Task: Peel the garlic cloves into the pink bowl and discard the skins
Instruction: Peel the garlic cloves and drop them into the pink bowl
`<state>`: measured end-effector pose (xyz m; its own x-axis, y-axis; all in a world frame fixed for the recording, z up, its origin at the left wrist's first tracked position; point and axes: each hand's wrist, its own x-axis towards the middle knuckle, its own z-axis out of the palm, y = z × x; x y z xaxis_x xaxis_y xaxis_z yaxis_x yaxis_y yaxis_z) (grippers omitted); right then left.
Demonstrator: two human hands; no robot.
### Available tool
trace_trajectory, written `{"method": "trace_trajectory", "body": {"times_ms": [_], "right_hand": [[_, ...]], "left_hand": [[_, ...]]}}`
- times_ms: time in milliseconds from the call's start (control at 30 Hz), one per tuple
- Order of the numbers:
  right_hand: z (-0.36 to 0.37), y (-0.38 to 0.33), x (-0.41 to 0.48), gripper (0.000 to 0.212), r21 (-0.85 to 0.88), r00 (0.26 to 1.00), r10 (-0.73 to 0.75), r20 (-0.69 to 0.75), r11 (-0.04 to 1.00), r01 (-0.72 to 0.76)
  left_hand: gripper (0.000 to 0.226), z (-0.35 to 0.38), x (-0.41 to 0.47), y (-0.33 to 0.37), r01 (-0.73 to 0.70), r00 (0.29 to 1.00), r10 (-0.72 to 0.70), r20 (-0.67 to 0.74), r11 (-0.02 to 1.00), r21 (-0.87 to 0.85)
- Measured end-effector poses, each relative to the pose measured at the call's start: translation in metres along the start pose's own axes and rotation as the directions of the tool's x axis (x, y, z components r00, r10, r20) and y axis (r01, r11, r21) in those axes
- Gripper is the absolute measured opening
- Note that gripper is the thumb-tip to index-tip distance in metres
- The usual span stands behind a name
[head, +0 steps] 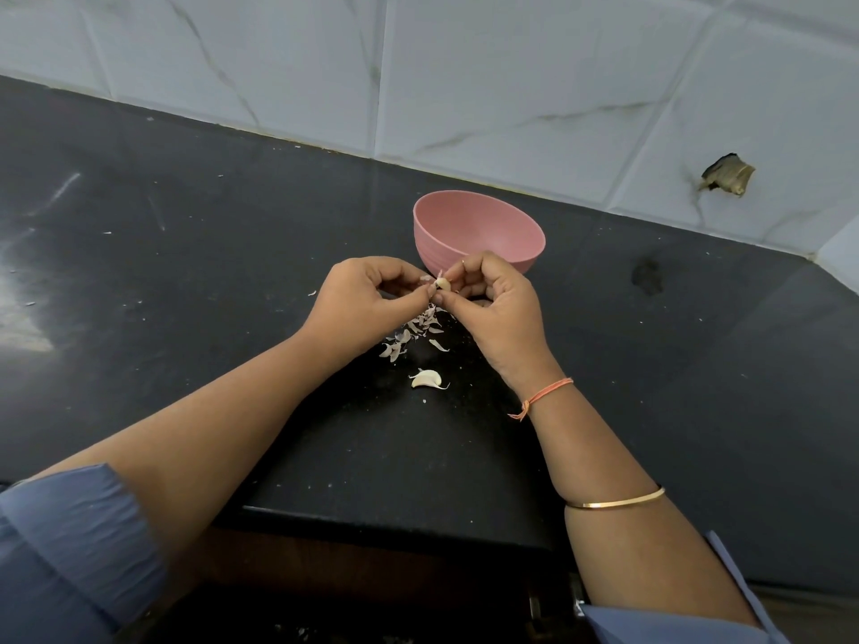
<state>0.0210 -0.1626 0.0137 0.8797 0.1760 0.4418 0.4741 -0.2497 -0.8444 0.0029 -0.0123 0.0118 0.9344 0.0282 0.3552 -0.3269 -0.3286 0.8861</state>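
A pink bowl [479,225] stands on the black countertop near the tiled wall; its visible inside shows no cloves. Just in front of it, my left hand [367,304] and my right hand [497,309] meet and both pinch one small garlic clove [443,284] between the fingertips, with a bit of pinkish skin sticking up from it. Below the hands lies a loose pile of garlic skins [413,334]. One unpeeled clove [426,379] lies alone on the counter nearer to me.
The black countertop [186,253] runs left and right, its front edge near the bottom of the view. A white tiled wall [465,86] rises behind the bowl, with a broken hole [727,176] at the right. A dark smudge [647,277] marks the counter right of the bowl.
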Motion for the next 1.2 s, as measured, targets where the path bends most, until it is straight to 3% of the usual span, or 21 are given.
{"method": "trace_trajectory", "body": {"times_ms": [333, 733, 900, 1200], "right_hand": [[0.0018, 0.0017, -0.0010, 0.027, -0.034, 0.999, -0.003, 0.043, 0.999, 0.004], [0.0029, -0.0009, -0.0011, 0.018, 0.060, 0.999, 0.030, 0.028, 0.998, -0.031], [0.0018, -0.0005, 0.0001, 0.018, 0.072, 0.999, 0.042, -0.035, 0.997, -0.039], [0.0001, 0.0009, 0.0000, 0.020, 0.110, 1.000, 0.025, 0.015, 0.994, -0.026]], "left_hand": [[0.015, 0.0002, 0.0011, -0.0032, -0.041, 0.999, 0.041, -0.009, 0.999, -0.008], [0.010, 0.0005, 0.0037, -0.0064, 0.013, 0.997, -0.012, -0.073, 1.000, 0.012], [0.009, 0.0008, 0.0037, -0.0055, 0.007, 0.998, -0.010, -0.058, 0.998, -0.059], [0.010, -0.0009, 0.0036, -0.0041, -0.006, 0.999, -0.002, -0.052, 0.988, -0.156]]}}
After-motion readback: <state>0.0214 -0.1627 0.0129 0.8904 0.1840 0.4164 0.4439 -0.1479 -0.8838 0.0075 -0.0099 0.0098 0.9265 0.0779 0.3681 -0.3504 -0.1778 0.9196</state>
